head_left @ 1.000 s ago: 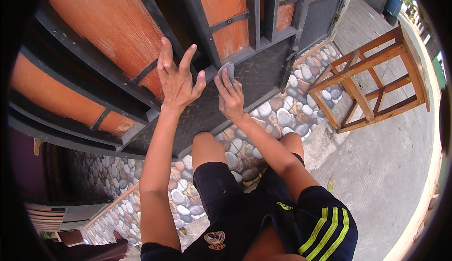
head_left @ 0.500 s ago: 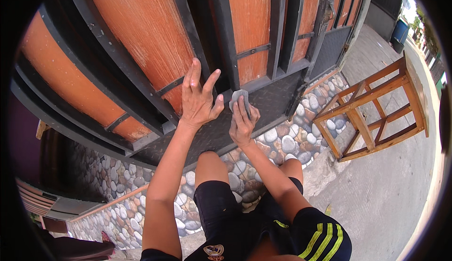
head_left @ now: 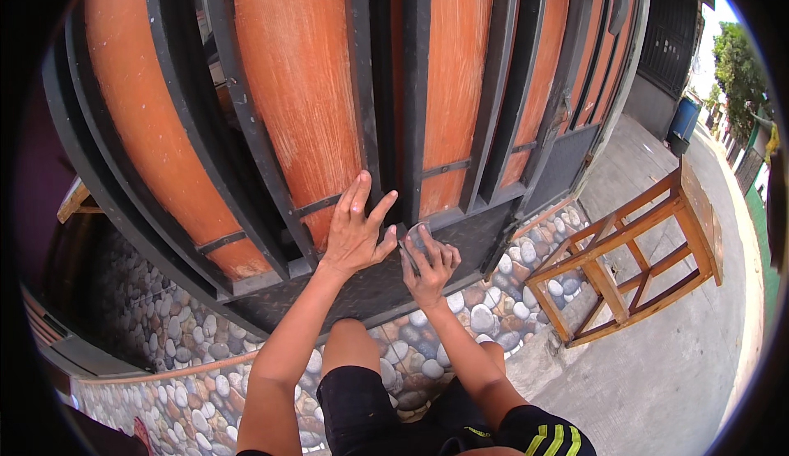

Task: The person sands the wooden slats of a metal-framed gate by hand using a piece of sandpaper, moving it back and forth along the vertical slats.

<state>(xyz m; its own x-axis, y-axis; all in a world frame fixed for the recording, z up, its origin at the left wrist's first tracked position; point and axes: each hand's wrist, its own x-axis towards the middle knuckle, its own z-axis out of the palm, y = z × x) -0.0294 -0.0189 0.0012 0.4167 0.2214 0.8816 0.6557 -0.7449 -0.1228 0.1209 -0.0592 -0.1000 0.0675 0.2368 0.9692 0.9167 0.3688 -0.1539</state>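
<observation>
Near, the right hand [head_left: 429,265] has its grip closed on a small grey pad [head_left: 416,237], perhaps sandpaper, pressing it to the gate's dark lower panel [head_left: 370,287]; the left hand [head_left: 355,232] lies open and flat beside it, bracing; farther right stands a wooden frame [head_left: 637,254].

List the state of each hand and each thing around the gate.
Left hand: open, fingers spread, flat on the gate.
Right hand: pressing a grey pad to the gate.
Gate: shut, orange panels scuffed pale.
Wooden frame: tipped on its side on the pavement.
</observation>
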